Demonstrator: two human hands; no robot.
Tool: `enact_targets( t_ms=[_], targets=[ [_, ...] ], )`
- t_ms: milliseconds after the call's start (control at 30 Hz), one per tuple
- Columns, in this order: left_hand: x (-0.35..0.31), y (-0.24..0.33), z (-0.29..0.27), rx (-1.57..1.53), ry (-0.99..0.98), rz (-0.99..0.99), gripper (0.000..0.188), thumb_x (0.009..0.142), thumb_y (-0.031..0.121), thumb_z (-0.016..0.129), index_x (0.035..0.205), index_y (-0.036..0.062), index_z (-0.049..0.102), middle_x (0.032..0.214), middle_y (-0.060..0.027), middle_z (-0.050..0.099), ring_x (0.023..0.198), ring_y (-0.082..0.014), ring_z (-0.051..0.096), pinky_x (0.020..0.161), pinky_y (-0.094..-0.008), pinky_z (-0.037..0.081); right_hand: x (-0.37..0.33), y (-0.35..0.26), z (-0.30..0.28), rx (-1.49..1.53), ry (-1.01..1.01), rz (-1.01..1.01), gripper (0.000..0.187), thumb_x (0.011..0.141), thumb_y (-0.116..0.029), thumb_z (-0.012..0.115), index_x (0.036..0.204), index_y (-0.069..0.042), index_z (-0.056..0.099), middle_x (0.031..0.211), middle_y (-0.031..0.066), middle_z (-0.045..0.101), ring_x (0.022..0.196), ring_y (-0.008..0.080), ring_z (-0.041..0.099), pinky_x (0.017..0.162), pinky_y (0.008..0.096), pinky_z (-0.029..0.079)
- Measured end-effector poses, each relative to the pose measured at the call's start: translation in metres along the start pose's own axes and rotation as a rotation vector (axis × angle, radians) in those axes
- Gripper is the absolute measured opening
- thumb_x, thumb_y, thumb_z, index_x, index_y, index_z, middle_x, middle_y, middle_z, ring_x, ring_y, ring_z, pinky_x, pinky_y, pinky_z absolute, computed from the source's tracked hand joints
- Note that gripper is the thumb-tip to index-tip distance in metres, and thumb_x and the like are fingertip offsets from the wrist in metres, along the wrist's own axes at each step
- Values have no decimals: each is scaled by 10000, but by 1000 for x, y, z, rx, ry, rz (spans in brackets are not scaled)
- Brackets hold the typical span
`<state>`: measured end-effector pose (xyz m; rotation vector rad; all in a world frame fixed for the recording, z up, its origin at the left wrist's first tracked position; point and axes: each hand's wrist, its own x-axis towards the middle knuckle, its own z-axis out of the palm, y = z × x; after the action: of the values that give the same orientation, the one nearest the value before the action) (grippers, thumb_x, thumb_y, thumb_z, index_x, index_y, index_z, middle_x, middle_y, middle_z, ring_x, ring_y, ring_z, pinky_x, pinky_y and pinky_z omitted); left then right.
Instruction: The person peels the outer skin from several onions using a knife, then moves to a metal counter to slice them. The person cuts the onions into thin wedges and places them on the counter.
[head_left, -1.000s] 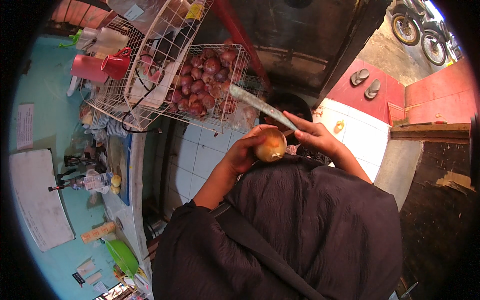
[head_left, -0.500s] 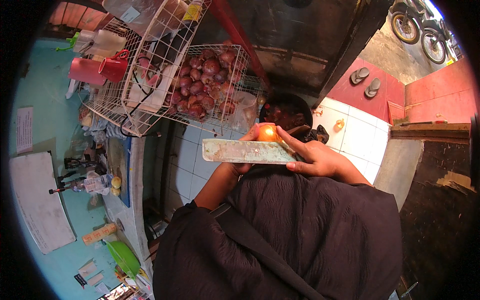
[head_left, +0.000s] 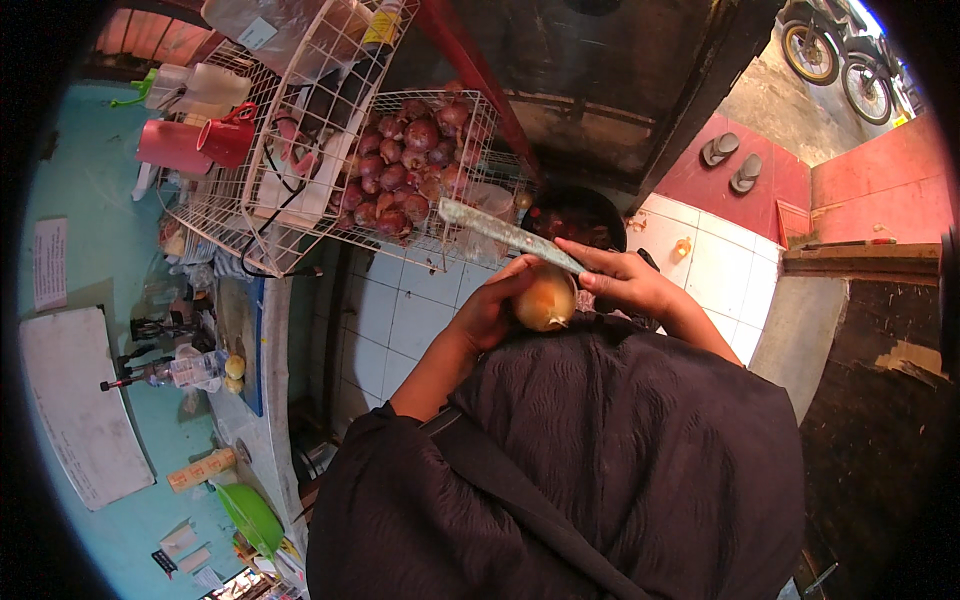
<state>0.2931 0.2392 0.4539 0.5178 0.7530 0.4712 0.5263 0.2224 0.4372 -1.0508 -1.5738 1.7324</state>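
Observation:
A yellow-brown onion [head_left: 546, 300] rests in my left hand [head_left: 493, 303], whose fingers curl round its left side. Its tuft end points down toward my lap. Just beyond it, a broad knife [head_left: 510, 233] with a worn, stained blade slants up to the left. My right hand [head_left: 628, 279] grips this knife at its right end; the handle is hidden in my fingers. The blade lies close above the onion's far side; whether the edge touches the skin I cannot tell.
White wire baskets hang at the upper left, one full of red onions [head_left: 405, 165]. A dark round tub [head_left: 578, 218] stands on the tiled floor beyond my hands. At the left runs a counter with two peeled onions [head_left: 234, 367]. Grey sandals [head_left: 733, 163] lie on a red step.
The knife has swung from level in front of the onion to a slant beyond it. The onion has come nearer my lap and turned, its tuft end now showing.

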Motion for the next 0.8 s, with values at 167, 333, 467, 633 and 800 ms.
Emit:
enact_targets(
  t_ms=[167,333,467,633,800],
  targets=[
    [-2,4,-2,-76,-238,46,699,761,252,592,1350,13,302,1288,-198,457,1168,-305,489,1004,-399,378,18,33,-5,95,154,121,672,877,-476,514,1397,-85,345,1096,170,606,982,186,576,848,296,429],
    [2,0,-15,-379,-216,21,632,744,293,551,1287,4,406,1280,-217,470,1155,-341,497,1008,-446,369,23,46,-5,95,233,79,688,895,-443,507,1421,-65,276,1067,151,610,919,175,588,818,297,449],
    [0,-4,-30,-428,-28,7,594,773,314,526,1282,23,430,1242,-169,515,1136,-340,506,986,-496,380,0,-8,3,45,-64,-17,747,906,-377,526,1453,-60,127,1363,192,415,1233,250,423,1011,280,271],
    [1,-12,-36,-360,-106,110,562,837,368,565,1260,20,440,1207,-153,530,1132,-298,514,966,-454,420,-6,-22,12,-162,-166,-45,764,905,-429,493,1461,-93,91,1255,252,496,1126,299,515,952,323,345],
    [-1,-7,-26,-158,23,88,497,817,226,559,1248,6,445,1207,-149,530,1119,-269,526,962,-394,423,-5,-31,10,-105,-164,1,702,907,-446,472,1447,-93,196,1298,210,477,1151,258,499,959,311,340]
  ],
)
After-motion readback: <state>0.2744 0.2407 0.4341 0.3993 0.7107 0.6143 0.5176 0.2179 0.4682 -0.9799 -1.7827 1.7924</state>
